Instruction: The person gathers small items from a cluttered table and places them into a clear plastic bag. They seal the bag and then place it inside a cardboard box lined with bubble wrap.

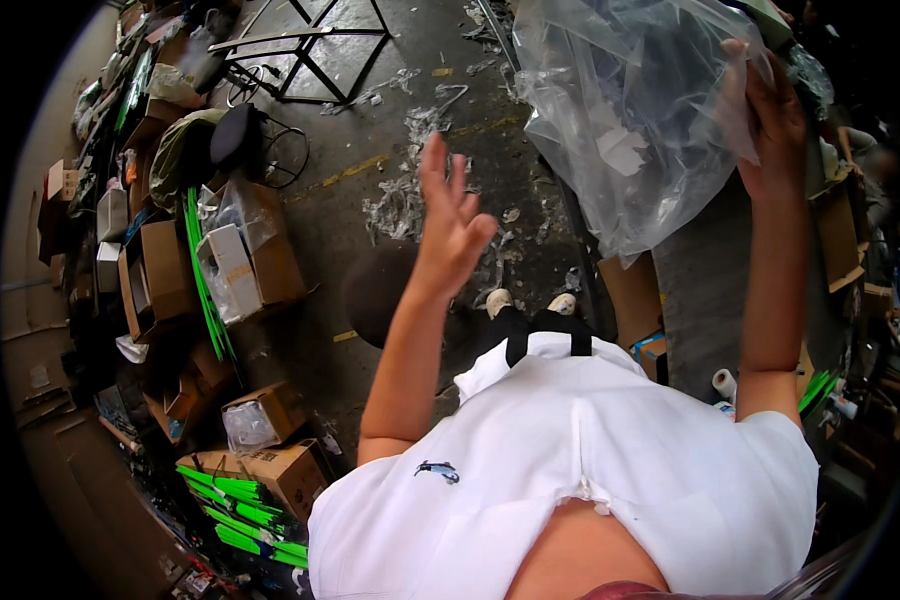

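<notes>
A large clear plastic bag (625, 110) spreads over the upper right, hanging past the edge of a dark work surface. Its right side is gripped by my right hand (770, 125), with the thumb and fingers closed on the film. A white scrap of paper or label (622, 148) shows in or behind the bag; I cannot tell which. My left hand (453, 215) is raised to the left of the bag, apart from it. Its fingers are stretched out and nothing is in them.
Scraps of clear plastic (395, 210) litter the floor. Cardboard boxes (275, 245) and bright green strips (205, 270) crowd the left side. A dark metal frame (315, 45) stands at the far left. Below the bag is an open carton (632, 300). A round dark stool seat (375, 290) lies beneath my left forearm.
</notes>
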Motion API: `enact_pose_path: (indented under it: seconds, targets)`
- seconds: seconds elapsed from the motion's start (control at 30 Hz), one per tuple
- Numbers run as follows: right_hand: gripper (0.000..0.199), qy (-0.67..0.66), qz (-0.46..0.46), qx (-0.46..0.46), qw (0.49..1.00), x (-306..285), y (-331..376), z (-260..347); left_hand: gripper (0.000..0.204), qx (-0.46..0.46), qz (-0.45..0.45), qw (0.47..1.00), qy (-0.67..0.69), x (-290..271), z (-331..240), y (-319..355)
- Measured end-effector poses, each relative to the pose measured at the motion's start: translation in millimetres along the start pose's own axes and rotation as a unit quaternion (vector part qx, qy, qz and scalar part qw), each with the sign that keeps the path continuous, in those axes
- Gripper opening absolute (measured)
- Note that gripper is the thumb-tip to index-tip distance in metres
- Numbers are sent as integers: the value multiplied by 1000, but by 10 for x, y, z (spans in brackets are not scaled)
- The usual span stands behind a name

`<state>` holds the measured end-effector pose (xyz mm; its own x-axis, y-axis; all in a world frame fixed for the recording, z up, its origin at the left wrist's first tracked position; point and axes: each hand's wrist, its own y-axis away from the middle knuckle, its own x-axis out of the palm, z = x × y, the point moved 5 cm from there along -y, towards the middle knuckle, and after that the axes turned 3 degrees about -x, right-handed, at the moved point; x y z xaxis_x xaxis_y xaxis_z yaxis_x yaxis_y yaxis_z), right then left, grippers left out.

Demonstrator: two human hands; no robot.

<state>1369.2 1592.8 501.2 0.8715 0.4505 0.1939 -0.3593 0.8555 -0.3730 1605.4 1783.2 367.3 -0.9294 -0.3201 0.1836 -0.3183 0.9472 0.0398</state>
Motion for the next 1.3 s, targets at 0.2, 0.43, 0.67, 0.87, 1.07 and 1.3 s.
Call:
enact_pose_path:
  seconds: [0.2, 0.43, 0.67, 0.87, 1.07, 1.3]
  targets:
    - [28, -31, -63, 29, 997, 189, 177, 66, 54, 49, -34, 975, 215, 513, 148, -416]
    - [27, 39, -239, 31, 970, -886, 348, 241, 17, 66, -141, 930, 333, -423, 47, -588]
    - [73, 343, 42, 112, 932, -709, 308, -182, 22, 60, -138, 959, 240, -575, -201, -628]
    - [104, 212, 206, 185, 937, -319, -324, -737, 40, 213, -77, 973, 30, -656, -562, -840]
    - [114, 88, 346, 329, 874, 350, -646, -1979, 50, 257, -27, 966, -15, -535, -963, -1280]
    - [26, -24, 280, 396, 874, 432, -910, -2875, 44, 221, -230, 945, -74, -774, -976, -1511]
